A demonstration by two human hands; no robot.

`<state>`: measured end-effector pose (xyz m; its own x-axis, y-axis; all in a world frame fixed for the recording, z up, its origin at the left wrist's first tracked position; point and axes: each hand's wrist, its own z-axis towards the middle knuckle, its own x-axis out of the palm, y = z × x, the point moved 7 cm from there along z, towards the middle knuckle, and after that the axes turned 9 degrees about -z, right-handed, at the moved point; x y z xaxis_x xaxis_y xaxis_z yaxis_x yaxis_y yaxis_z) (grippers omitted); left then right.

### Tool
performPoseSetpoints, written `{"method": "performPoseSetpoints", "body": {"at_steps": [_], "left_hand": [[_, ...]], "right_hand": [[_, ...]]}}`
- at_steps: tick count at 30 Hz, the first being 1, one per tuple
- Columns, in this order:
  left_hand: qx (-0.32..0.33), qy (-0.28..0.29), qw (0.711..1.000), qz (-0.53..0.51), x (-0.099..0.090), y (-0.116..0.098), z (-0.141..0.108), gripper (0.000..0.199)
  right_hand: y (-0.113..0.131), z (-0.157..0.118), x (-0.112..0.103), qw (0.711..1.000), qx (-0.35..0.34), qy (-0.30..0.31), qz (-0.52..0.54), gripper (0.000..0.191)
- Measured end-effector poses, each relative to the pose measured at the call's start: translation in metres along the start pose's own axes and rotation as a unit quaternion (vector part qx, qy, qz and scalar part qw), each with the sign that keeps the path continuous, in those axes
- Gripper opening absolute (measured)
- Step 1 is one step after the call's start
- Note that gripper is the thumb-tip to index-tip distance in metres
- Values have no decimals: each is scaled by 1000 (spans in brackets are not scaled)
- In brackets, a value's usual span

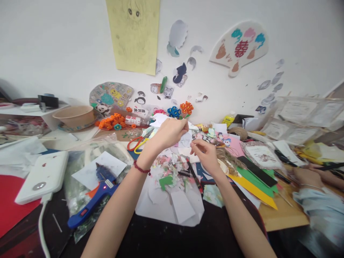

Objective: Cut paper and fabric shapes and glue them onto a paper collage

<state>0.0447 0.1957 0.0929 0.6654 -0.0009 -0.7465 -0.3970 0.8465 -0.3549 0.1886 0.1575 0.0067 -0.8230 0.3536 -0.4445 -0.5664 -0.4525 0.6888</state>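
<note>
Both hands are raised over a cluttered desk. My left hand (173,132) is closed, bent at the wrist, with its fingertips beside a small white paper (186,139) bearing faint drawn lines; what its fingers hold is hidden. Just right of that paper, my right hand (204,152) has thumb and index finger close together, and anything between them is too small to make out. Below the hands, a white sheet (153,211) carries many colored paper scraps (166,168), a green piece (166,182) and a dark pen (194,175).
A blue glue gun (94,204) lies at the left near a white power bank (44,175). Red-handled scissors (134,143) are behind my left wrist. A black phone (257,171) rests on colored paper at the right. Another person's hand (309,177) is at the far right.
</note>
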Motion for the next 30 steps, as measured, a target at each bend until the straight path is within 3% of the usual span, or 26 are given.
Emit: {"method": "performPoseSetpoints", "body": {"at_steps": [21,30], "left_hand": [[22,5,999,33,2,-8,2,16],[12,-9,992,-123,-10,-2,-1,19]], "right_hand": [[-6,-2,4,996,58,-6,66,30],[-9,-3,3,996,46,-17,76,26]]}}
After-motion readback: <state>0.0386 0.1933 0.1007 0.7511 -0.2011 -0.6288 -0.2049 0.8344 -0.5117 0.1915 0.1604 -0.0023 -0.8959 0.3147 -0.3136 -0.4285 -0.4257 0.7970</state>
